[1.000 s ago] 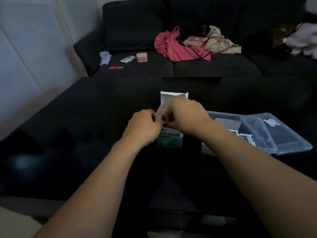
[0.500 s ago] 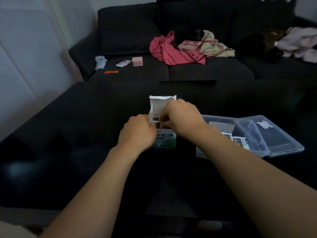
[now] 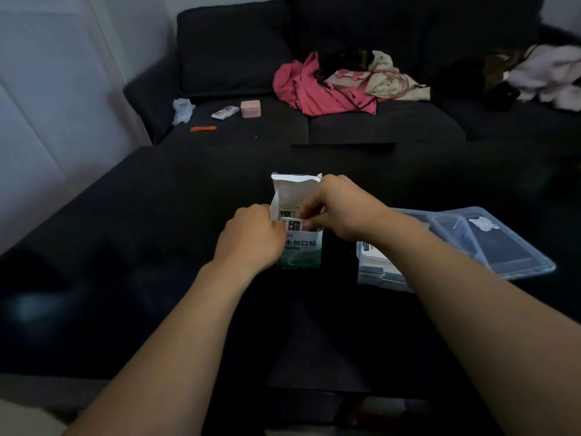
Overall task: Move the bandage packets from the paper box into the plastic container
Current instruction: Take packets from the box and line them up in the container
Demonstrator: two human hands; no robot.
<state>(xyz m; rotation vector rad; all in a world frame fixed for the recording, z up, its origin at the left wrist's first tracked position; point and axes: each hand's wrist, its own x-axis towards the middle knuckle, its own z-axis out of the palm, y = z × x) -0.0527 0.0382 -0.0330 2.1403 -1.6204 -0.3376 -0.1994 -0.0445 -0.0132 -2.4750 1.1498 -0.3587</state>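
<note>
Black table [image 3: 125,247] fronts a dark sofa [image 3: 239,51].

A single view is supplied, from a wide-angle camera worn on the person's head. It faces forward and tilts downward across a dark, glossy table [image 3: 157,247], with both bare forearms entering from the bottom edge. The near table edge lies close below the lens; the far edge meets a dark fabric sofa [image 3: 377,127], which fills the upper frame. Straight lines bow toward the picture borders. No second view exists, so no scene area is shared.
</note>
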